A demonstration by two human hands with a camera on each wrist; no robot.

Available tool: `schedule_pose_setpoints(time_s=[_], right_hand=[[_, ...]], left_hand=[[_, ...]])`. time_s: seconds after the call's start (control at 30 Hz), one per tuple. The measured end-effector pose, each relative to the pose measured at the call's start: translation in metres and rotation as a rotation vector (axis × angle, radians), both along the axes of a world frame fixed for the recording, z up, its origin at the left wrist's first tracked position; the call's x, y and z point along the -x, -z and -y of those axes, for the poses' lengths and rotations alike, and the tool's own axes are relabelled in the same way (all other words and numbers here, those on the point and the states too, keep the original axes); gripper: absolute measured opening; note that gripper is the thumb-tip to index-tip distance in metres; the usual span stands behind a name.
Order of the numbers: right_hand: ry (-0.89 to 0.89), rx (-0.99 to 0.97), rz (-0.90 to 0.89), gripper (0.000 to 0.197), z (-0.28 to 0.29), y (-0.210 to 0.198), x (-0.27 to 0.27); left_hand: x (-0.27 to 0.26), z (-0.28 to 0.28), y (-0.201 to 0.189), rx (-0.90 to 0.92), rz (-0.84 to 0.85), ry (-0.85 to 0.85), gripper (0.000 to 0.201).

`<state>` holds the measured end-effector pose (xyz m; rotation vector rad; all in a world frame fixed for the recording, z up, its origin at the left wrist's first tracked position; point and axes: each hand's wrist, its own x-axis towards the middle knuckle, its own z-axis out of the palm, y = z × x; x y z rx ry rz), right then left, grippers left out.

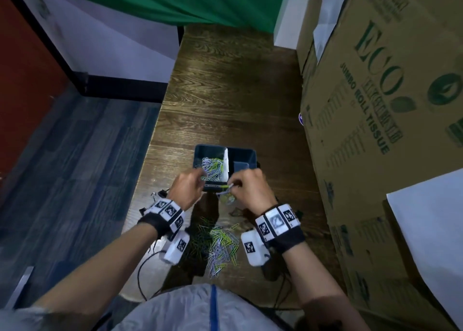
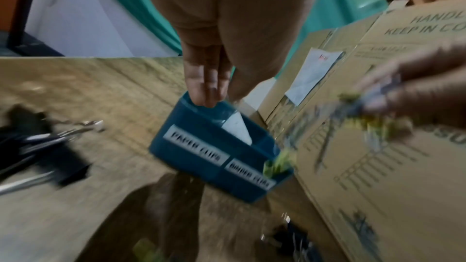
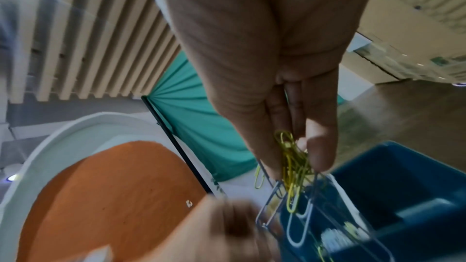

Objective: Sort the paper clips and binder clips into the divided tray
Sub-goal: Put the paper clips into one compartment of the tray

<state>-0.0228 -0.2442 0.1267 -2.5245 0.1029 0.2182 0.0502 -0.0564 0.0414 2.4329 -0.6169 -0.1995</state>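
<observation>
- Fingers of the right hand [image 3: 285,107] pinch a small bunch of clips [image 3: 293,164], yellow and silver, which hangs tangled below the fingertips, above the near edge of the tray [image 1: 200,153].
- To do this step well, I think the right hand should go over the left compartment, the one whose label seems to read paper clips, and open only there; a few clips dangle loose and could fall on the table [image 1: 225,93] or into the wrong side.
- A small shake after the fingers open may help, because the clips are hooked in one another.
- The left hand [image 1: 186,186] is at the near left corner of the tray with its fingers bent at the rim; it seems to steady the tray, but if it really grips the rim I cannot tell.
- Both wrists are bent down, the backs of the hands turned up, the two hands near each other.
- The left compartment already holds a heap of clips [image 1: 213,166]; the right one looks almost empty.
- A white divider [image 1: 226,163] stands between them.
- On the table, near the person, lies a pile [image 1: 220,243] of unsorted clips.
- Black binder clips [image 2: 48,146] lie to the left of the tray.
- Cardboard boxes [image 1: 375,105] stand at the right.
</observation>
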Motion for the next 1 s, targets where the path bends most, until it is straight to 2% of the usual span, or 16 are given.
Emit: schedule_pose_setpoints(time_s=[0.2,0.33,0.43,0.5,0.6,0.7,0.77,0.87,0.93,1.0], right_hand=[[0.037,0.028,0.069,0.011,-0.005,-0.033,-0.065],[0.043,0.046,0.042,0.012,-0.013,-0.023,-0.094],[0.037,0.047,-0.015,0.026,-0.016,-0.005,-0.095],[0.034,0.036,-0.003,0.032,-0.016,0.011,-0.083],[0.016,0.004,-0.038,0.029,-0.015,0.046,-0.05],[-0.013,0.025,-0.23,0.026,-0.015,0.094,-0.006],[-0.015,0.05,-0.396,0.039,-0.013,0.115,0.024],[-0.091,0.085,-0.59,0.079,-0.009,0.133,0.064],[-0.159,0.167,-0.555,0.091,-0.013,0.142,0.08],[-0.207,0.229,-0.474,0.089,-0.021,0.156,0.088]], left_hand=[[0.052,-0.034,0.043,-0.273,-0.278,0.07,0.016],[0.072,-0.04,0.058,-0.373,-0.34,0.084,0.025],[0.082,-0.038,0.064,-0.376,-0.339,0.09,0.035],[0.087,-0.038,0.069,-0.38,-0.354,0.089,0.047],[0.094,-0.039,0.075,-0.425,-0.376,0.126,0.067],[0.099,-0.034,0.077,-0.466,-0.362,0.15,0.083],[0.103,-0.029,0.078,-0.482,-0.339,0.195,0.088],[0.111,-0.022,0.081,-0.508,-0.278,0.287,0.09],[0.116,-0.017,0.084,-0.536,-0.262,0.32,0.087],[0.118,-0.012,0.087,-0.538,-0.228,0.337,0.077]])
